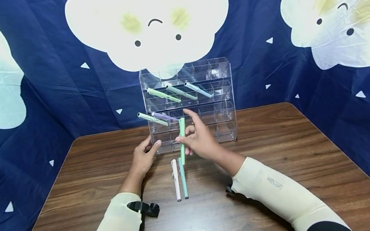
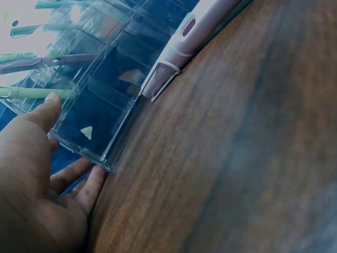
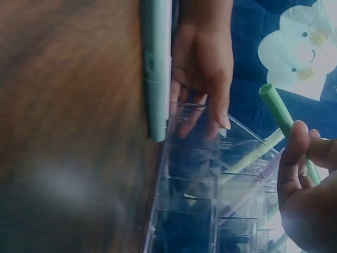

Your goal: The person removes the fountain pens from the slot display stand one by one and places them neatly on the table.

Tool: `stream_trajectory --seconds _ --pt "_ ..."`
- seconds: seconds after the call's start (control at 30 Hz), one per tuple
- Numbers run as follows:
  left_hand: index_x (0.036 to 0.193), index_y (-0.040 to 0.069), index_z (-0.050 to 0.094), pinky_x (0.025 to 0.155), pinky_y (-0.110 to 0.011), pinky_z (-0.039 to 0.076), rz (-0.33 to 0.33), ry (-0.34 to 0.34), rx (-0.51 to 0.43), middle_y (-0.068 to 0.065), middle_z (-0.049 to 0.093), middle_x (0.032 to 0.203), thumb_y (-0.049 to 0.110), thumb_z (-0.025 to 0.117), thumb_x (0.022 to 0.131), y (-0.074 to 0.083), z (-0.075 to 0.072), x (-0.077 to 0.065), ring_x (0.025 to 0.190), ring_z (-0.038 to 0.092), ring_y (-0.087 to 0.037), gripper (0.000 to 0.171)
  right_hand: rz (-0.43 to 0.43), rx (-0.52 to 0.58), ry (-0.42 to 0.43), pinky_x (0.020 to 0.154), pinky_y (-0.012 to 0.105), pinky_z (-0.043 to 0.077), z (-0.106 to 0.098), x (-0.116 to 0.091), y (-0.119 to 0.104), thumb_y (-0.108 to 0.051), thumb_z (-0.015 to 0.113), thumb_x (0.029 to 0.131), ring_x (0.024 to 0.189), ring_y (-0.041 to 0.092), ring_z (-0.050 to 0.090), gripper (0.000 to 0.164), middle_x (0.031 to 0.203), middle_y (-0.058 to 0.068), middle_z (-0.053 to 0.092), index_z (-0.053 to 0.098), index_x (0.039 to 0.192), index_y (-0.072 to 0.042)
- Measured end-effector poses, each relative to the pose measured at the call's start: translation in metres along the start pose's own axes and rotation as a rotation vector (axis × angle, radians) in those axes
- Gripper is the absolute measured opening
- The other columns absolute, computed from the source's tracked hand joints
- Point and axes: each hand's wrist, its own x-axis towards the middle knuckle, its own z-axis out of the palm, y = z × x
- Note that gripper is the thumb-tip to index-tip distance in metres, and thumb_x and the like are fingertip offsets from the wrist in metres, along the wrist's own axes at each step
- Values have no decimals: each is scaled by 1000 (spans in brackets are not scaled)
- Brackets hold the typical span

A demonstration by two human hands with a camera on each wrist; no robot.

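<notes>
My right hand [image 1: 199, 139] pinches a green pen [image 1: 183, 153] between thumb and fingers in front of a clear acrylic rack [image 1: 219, 72]; its index finger points up towards the rack. The pen stands nearly upright in the head view. My left hand [image 1: 144, 157] holds the rack's lower left corner, thumb in front and fingers round the side. A pale green pen [image 1: 150, 118] and a purple pen [image 1: 160, 116] lean in a middle row. One row higher are a light green pen [image 1: 163, 94], a grey-green pen [image 1: 181, 92] and a light blue pen [image 1: 198, 89].
On the wooden table [image 1: 262, 136], a pinkish-white pen [image 1: 176, 181] and a teal pen [image 1: 184, 182] lie side by side before the rack. A dark blue curtain [image 1: 255, 62] with cloud faces surrounds the table's back and sides.
</notes>
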Motion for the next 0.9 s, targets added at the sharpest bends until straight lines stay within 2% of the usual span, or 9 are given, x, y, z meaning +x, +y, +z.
stream_trajectory --seconds 0.23,0.57,0.77,0.9 --pt "164 19 51 82 -14 51 0 8 -28 -23 60 158 33 72 108 0 2 0 128 67 -36 61 17 -38 -52 45 36 57 -1 -9 8 4 78 97 51 16 64 78 87 6 56 39 163 -10" --pt "166 22 48 86 -14 50 -15 -4 5 -19 56 163 38 70 109 -1 -1 0 137 64 -39 63 146 20 -105 50 37 61 -5 -16 14 10 74 97 56 18 67 77 93 9 57 39 160 -14" --pt "166 23 48 87 -17 51 -20 -5 14 -21 59 161 41 70 109 -1 -1 0 134 66 -38 64 266 72 -204 54 32 62 -10 -18 20 16 68 97 63 20 68 82 99 10 53 34 163 -17" --pt "166 23 48 84 -15 51 -17 -7 4 -21 60 159 40 70 109 -1 -1 0 132 66 -37 63 292 47 -261 54 31 61 -12 -22 22 16 67 97 65 23 69 80 97 10 54 34 162 -16"
